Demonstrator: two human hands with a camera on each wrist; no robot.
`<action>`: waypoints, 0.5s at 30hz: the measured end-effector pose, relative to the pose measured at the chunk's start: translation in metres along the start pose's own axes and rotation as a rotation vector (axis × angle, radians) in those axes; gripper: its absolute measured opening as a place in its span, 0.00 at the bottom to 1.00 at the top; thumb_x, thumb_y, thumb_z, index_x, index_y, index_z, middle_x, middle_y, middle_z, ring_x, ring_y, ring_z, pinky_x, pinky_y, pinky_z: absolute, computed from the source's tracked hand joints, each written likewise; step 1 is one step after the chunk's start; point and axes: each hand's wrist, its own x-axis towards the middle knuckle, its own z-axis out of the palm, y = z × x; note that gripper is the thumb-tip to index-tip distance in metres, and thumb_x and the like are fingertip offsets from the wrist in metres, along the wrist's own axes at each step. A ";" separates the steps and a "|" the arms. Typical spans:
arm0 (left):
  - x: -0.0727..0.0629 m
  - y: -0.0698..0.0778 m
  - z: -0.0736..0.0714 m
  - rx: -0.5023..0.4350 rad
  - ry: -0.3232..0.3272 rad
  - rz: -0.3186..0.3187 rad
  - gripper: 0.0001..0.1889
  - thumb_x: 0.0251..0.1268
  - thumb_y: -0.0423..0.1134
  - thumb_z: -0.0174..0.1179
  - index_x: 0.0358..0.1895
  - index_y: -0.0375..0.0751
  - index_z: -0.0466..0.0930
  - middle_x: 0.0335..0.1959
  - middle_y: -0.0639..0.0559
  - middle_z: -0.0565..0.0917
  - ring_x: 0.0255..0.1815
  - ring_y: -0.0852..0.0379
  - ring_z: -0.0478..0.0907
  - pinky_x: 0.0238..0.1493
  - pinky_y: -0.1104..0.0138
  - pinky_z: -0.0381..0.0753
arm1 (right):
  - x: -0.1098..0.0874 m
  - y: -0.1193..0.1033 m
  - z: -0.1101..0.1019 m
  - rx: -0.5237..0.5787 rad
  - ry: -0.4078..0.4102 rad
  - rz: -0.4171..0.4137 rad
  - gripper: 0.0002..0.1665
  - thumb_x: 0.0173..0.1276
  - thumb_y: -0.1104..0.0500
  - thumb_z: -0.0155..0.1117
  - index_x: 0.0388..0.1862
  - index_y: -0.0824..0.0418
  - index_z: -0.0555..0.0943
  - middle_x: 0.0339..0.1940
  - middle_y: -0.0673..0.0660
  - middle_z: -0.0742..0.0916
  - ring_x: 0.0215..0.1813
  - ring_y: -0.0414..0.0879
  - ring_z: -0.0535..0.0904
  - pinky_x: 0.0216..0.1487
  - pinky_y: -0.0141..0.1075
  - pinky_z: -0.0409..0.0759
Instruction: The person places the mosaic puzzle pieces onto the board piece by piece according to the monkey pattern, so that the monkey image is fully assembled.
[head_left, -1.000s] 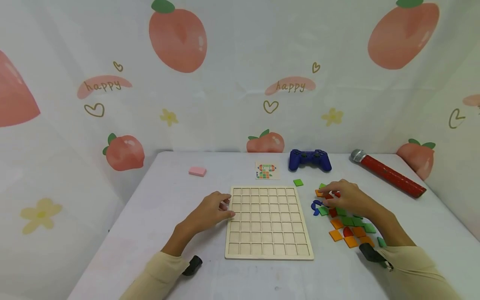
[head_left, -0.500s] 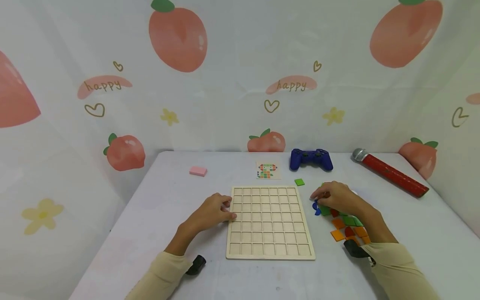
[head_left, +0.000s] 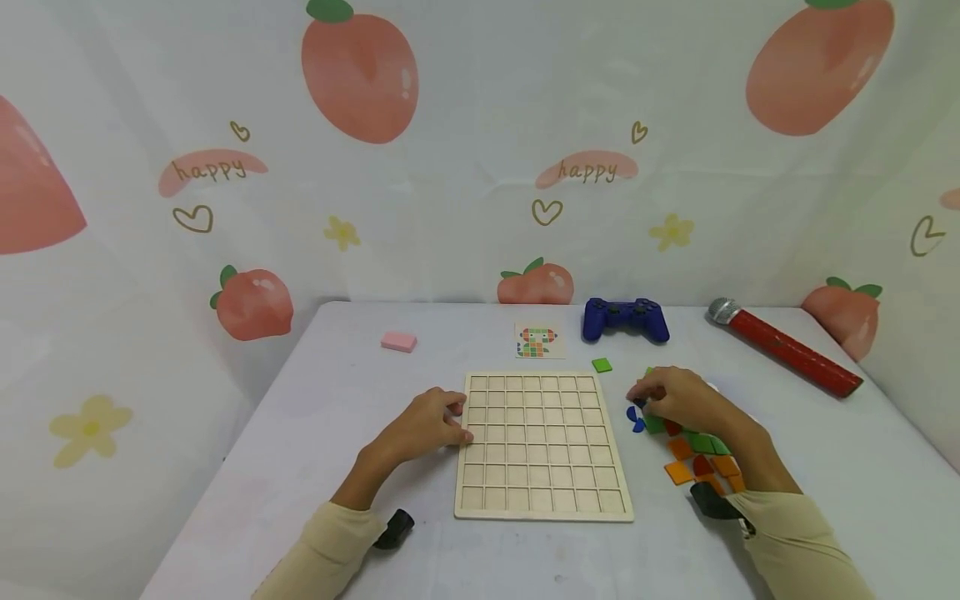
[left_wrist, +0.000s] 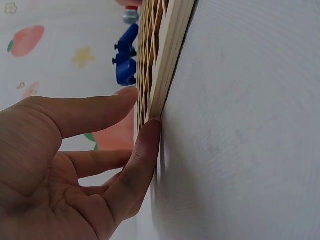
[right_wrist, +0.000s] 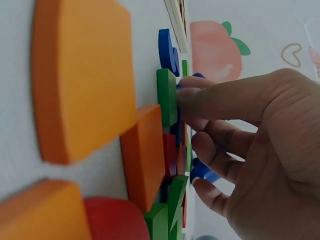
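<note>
A pale wooden grid board (head_left: 543, 512) lies on the table with its squares bare. At its left edge is my left hand (head_left: 424, 425); in the left wrist view the thumb reaches over the edge and a finger presses the side (left_wrist: 156, 112). My right hand (head_left: 686, 400) is over a spread of coloured pieces, thumb and forefinger closed together at a small blue piece (right_wrist: 178, 86), mostly hidden by the fingertips. Just beside are blue curved pieces (head_left: 637, 426) and a green tile (right_wrist: 166, 97). Orange tiles (head_left: 678, 473) and a red rounded piece (head_left: 702, 465) lie nearer the forearm.
Behind the board lies a picture card (head_left: 538, 342) with a coloured mosaic figure. A lone light green tile (head_left: 602, 365) sits off the board's far right corner. Further back are a blue game controller (head_left: 626, 320), a red microphone (head_left: 795, 354) and a pink block (head_left: 398, 341).
My right hand has shifted left over the pieces, from the orange and red tiles to the blue ones, and its fingertips have drawn together. The left hand stays at the board's edge.
</note>
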 end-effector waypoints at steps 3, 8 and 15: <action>0.000 -0.002 0.000 -0.019 -0.007 -0.007 0.38 0.56 0.33 0.79 0.69 0.23 0.75 0.49 0.44 0.82 0.43 0.58 0.82 0.42 0.67 0.81 | -0.002 0.001 0.000 0.006 0.010 0.002 0.14 0.70 0.60 0.71 0.53 0.61 0.90 0.49 0.56 0.88 0.46 0.49 0.79 0.52 0.50 0.83; 0.000 -0.005 0.000 -0.064 -0.020 -0.016 0.38 0.55 0.29 0.79 0.70 0.23 0.74 0.51 0.43 0.82 0.45 0.57 0.85 0.40 0.67 0.85 | -0.002 0.002 0.000 0.023 0.013 0.008 0.16 0.69 0.59 0.73 0.53 0.63 0.90 0.48 0.56 0.89 0.44 0.48 0.78 0.47 0.42 0.80; -0.001 -0.006 0.000 -0.088 -0.016 -0.031 0.39 0.53 0.27 0.79 0.70 0.24 0.74 0.52 0.44 0.82 0.45 0.57 0.85 0.41 0.66 0.86 | -0.002 0.004 0.001 0.034 0.024 -0.010 0.18 0.70 0.56 0.74 0.54 0.64 0.89 0.45 0.54 0.88 0.45 0.48 0.80 0.48 0.45 0.82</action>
